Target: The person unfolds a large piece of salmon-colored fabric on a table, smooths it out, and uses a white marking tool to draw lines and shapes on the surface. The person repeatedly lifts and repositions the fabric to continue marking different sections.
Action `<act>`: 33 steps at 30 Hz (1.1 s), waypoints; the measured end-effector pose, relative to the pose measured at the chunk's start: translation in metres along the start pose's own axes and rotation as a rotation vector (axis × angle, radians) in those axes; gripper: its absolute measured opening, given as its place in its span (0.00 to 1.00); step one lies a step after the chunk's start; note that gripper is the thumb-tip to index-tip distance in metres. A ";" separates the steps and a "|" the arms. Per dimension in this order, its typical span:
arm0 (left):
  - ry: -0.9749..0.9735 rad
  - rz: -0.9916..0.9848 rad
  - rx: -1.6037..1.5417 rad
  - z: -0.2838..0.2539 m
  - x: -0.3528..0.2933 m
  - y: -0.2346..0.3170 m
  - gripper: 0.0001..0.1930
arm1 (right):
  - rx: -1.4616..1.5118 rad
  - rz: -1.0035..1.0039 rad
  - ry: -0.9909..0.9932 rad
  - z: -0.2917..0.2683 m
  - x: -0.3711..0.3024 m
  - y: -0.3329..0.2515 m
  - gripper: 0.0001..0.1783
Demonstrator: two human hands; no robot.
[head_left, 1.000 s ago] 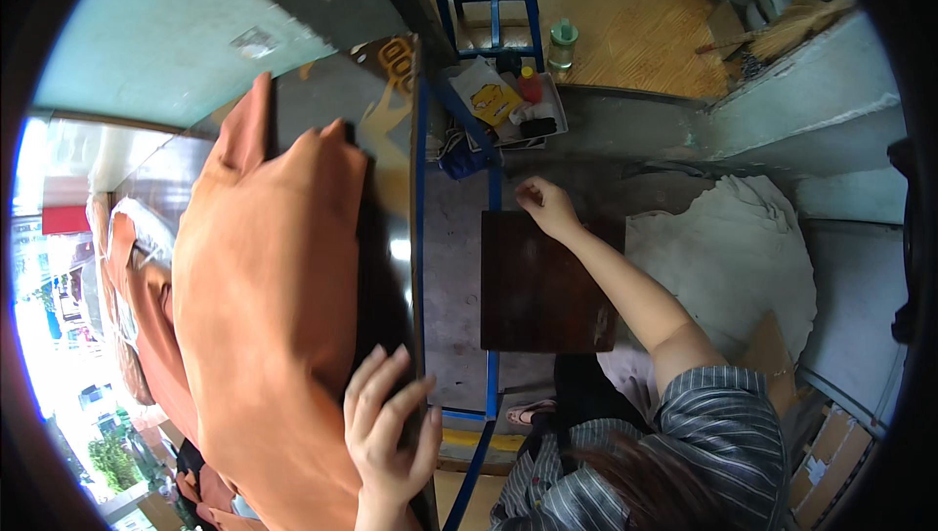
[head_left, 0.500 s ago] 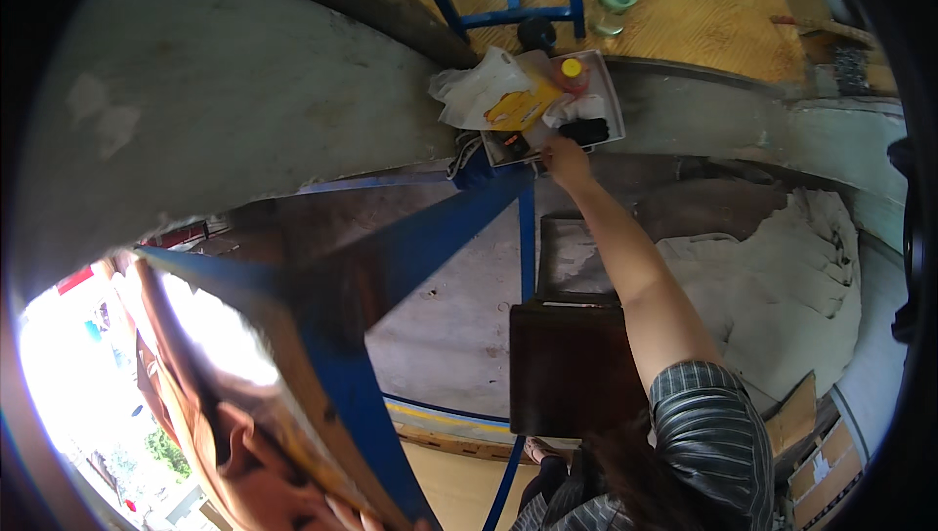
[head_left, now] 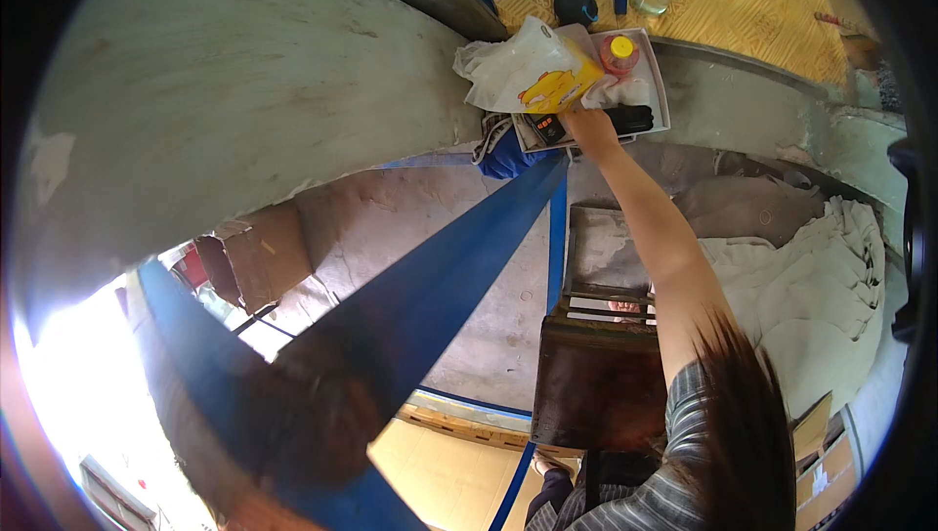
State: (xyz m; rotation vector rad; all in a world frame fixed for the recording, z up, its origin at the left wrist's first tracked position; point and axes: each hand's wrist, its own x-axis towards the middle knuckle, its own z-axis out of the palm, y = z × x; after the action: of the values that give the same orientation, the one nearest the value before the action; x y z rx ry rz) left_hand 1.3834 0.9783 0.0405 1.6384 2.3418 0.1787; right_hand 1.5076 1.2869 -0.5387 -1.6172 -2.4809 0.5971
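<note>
Head view: right hand (head_left: 592, 132) reaches into shallow tray (head_left: 658, 82), opening and hold unclear. Crinkled plastic bag (head_left: 523, 67) beyond it, rounded black oblong (head_left: 632, 120) rightward.

We look through a single wide fisheye view from the person's head, facing steeply down and forward. The bare right hand (head_left: 589, 130) reaches away from us, over the shallow white rectangular tray (head_left: 658, 72) in the upper middle. Nearest us, the flat blue-painted beam (head_left: 459, 262) looms large, blurring at lower left; the yellow wood-patterned floor (head_left: 752, 18) lies farther off, up top. We see the dark brown square seat (head_left: 598, 384) from above. Black rounds off the corners.
</note>
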 end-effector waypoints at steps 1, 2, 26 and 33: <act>0.011 0.009 0.001 -0.003 -0.004 0.001 0.31 | 0.109 0.005 0.017 -0.021 -0.011 -0.010 0.07; 0.024 0.025 -0.011 -0.005 -0.007 0.000 0.31 | 0.189 0.058 0.027 -0.042 -0.026 -0.015 0.08; 0.456 0.333 -0.992 -0.165 -0.564 -0.216 0.13 | 1.386 -0.341 0.397 -0.426 -0.561 -0.461 0.09; 0.723 -0.269 -1.488 -0.099 -0.799 -0.375 0.12 | 1.374 -0.551 0.198 -0.374 -0.680 -0.690 0.05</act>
State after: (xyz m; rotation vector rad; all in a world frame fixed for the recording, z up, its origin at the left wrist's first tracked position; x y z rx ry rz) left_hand 1.2720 0.1060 0.1621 0.4747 1.7009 2.0556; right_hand 1.3216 0.5294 0.1472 -0.4035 -1.4659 1.4351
